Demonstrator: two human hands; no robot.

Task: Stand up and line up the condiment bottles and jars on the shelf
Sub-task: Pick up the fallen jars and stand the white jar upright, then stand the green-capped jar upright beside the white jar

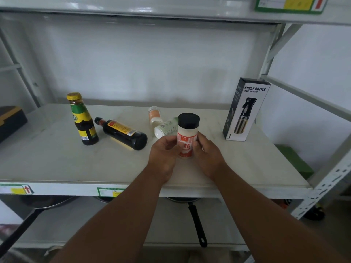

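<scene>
A white jar with a black cap and red label [187, 135] stands upright near the middle of the white shelf [57, 160]. My left hand [164, 154] and my right hand [208, 154] grip it from either side. Behind it two small white jars lie on their sides, one with a green label [167, 128], one with an orange label [155, 114]. A dark sauce bottle [122, 132] lies on its side to the left. Further left, a dark bottle with a yellow cap and green-yellow label [82, 118] stands upright.
A black spray bottle box [245, 109] stands at the right of the shelf. A dark case [10, 120] sits at the far left edge. Pans [195, 221] lie on the shelf below. An upper shelf [171, 8] hangs overhead. A green box [294, 160] sits beyond the right edge.
</scene>
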